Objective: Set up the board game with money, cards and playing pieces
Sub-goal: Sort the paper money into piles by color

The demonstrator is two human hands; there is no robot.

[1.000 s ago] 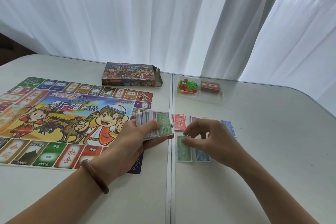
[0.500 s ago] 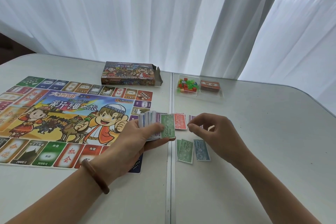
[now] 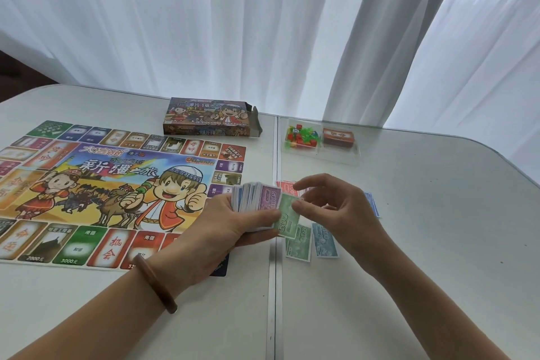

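My left hand (image 3: 230, 225) grips a thick stack of play money (image 3: 254, 199), a purple 5000 note on top. My right hand (image 3: 330, 207) pinches a green 500 note (image 3: 287, 213) at the stack's right edge. Below on the table lie a green 500 pile (image 3: 299, 245) and a blue note pile (image 3: 324, 240). A red pile (image 3: 285, 185) and a blue pile (image 3: 372, 203) show partly behind my right hand. The colourful game board (image 3: 96, 190) lies flat at left. A clear tray (image 3: 350, 152) at the back holds plastic playing pieces (image 3: 301, 136) and an orange card deck (image 3: 339, 137).
The open game box (image 3: 210, 121) lies behind the board. A seam (image 3: 273, 286) runs down the white table between my hands. White curtains hang behind. The table's right edge curves away at the far right.
My right hand left the green pile on the table, rose to the stack in my left hand and now pinches the green 500 note there.
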